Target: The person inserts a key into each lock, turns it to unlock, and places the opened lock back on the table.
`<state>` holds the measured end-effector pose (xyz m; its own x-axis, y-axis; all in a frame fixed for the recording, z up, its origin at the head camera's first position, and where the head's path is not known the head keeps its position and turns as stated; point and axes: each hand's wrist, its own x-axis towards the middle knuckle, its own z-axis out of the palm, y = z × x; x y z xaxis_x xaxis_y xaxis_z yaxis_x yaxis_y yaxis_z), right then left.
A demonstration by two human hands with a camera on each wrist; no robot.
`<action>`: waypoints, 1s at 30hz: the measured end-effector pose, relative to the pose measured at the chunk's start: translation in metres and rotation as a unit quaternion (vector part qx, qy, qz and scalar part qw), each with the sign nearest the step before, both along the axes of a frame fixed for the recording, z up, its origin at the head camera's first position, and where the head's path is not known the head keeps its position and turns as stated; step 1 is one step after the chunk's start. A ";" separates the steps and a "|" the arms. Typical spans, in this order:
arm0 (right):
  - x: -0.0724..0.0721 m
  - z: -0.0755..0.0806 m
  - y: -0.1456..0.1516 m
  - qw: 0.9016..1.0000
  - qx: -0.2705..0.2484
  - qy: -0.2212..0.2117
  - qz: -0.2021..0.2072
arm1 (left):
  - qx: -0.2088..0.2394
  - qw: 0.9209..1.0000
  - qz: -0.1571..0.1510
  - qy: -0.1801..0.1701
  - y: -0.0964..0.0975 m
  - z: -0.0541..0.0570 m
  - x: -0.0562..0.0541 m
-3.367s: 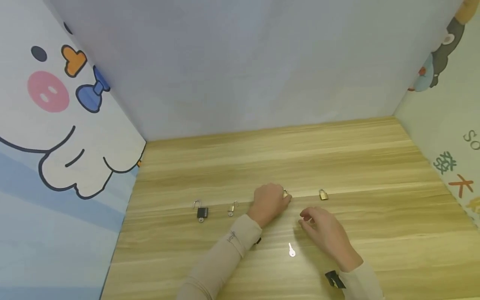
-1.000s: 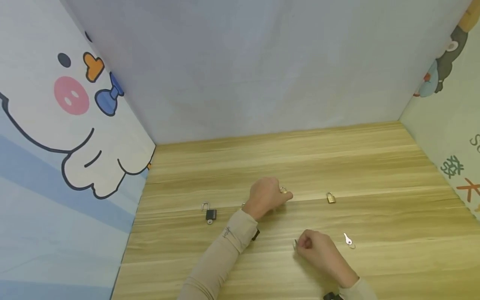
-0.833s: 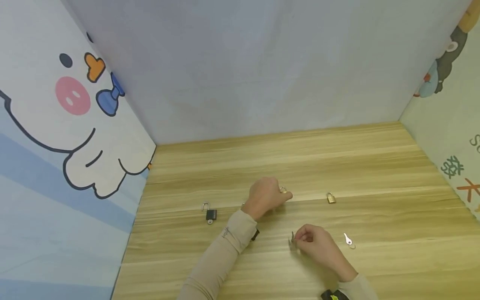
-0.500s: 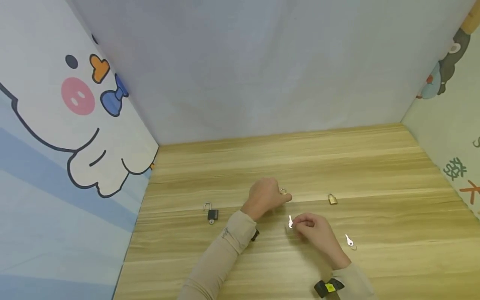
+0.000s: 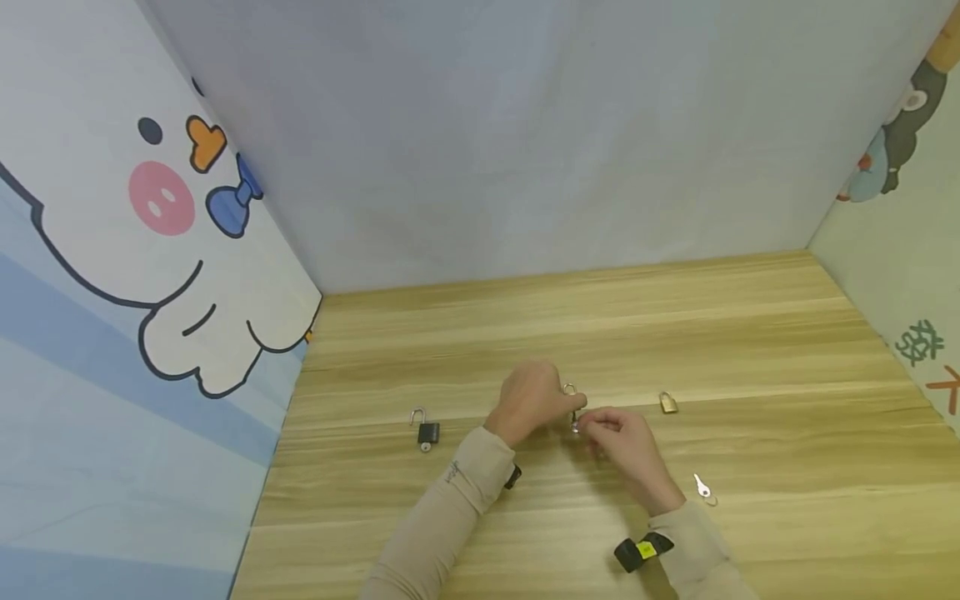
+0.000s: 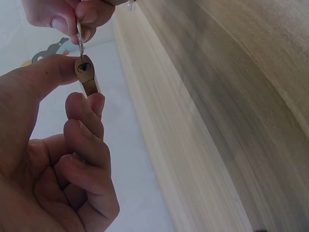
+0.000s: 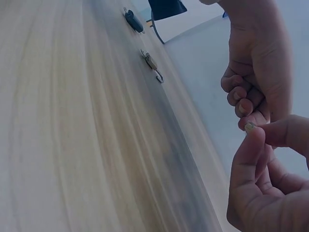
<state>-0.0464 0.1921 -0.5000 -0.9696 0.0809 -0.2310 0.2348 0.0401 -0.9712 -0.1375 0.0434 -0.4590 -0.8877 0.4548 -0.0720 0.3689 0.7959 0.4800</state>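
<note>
My left hand (image 5: 528,404) pinches a small brass padlock (image 6: 85,72) between thumb and finger, keyhole facing me. Only its shackle (image 5: 570,388) shows clearly above the thumb in the head view. The right hand (image 5: 626,450) pinches a small silver key (image 6: 80,41) by its head. In the left wrist view the key's tip meets the keyhole; how deep it sits I cannot tell. The right wrist view shows both hands close together, the fingers covering most of the key.
A black padlock (image 5: 428,433) with raised shackle and a key in it lies left. A small brass padlock (image 7: 150,61), shackle raised, is hidden by my left arm in the head view. Another brass padlock (image 5: 668,404) and a ringed key (image 5: 702,486) lie right.
The right hand was free 3.4 s ago; since then it has picked up a key and carried it up and left to the padlock. A loose key now lies further right. The left hand has hardly moved.
</note>
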 end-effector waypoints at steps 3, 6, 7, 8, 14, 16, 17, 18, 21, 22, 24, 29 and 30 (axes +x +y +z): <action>-0.003 -0.001 0.001 1.000 -0.004 -0.012 -0.006 | -0.003 1.000 0.001 0.002 0.000 -0.001 -0.001; -0.005 -0.002 0.000 1.000 -0.007 -0.021 -0.013 | -0.005 1.000 0.002 0.004 0.001 -0.001 -0.002; -0.006 -0.003 0.000 1.000 -0.010 -0.022 -0.016 | -0.006 1.000 0.002 0.004 0.001 -0.002 -0.002; -0.006 -0.003 0.000 1.000 -0.013 -0.022 -0.018 | -0.006 1.000 0.003 0.003 0.001 -0.002 -0.002; -0.010 -0.005 -0.004 0.999 -0.032 -0.022 -0.034 | -0.019 1.000 0.012 -0.004 0.000 0.000 -0.004; -0.012 -0.007 -0.005 0.998 -0.042 -0.023 -0.044 | -0.026 1.000 0.014 -0.005 0.001 0.000 -0.005; -0.013 -0.007 -0.006 0.997 -0.048 -0.024 -0.049 | -0.028 0.999 0.015 -0.006 0.001 0.000 -0.005; -0.013 -0.008 -0.007 0.997 -0.054 -0.024 -0.055 | -0.030 0.999 0.017 -0.008 0.001 0.000 -0.006; -0.015 -0.009 -0.010 0.994 -0.078 -0.026 -0.074 | -0.029 0.999 0.020 -0.011 0.001 -0.001 -0.006; -0.015 -0.009 -0.011 0.993 -0.081 -0.025 -0.077 | -0.025 0.999 0.022 -0.014 0.001 -0.001 -0.006; -0.016 -0.009 -0.012 0.992 -0.087 -0.025 -0.085 | -0.018 0.999 0.025 -0.018 0.001 -0.002 -0.006; -0.018 -0.010 -0.015 0.991 -0.088 -0.025 -0.094 | -0.011 0.999 0.032 -0.027 0.001 -0.003 -0.007; -0.019 -0.011 -0.015 0.991 -0.090 -0.024 -0.092 | -0.014 0.999 0.034 -0.027 0.001 -0.003 -0.007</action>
<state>-0.0650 0.1771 -0.5110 -0.9296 0.2088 -0.3038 0.2684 -0.1816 -0.9460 -0.1448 0.0440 -0.4624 -0.9107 0.3913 -0.1321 0.2880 0.8311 0.4757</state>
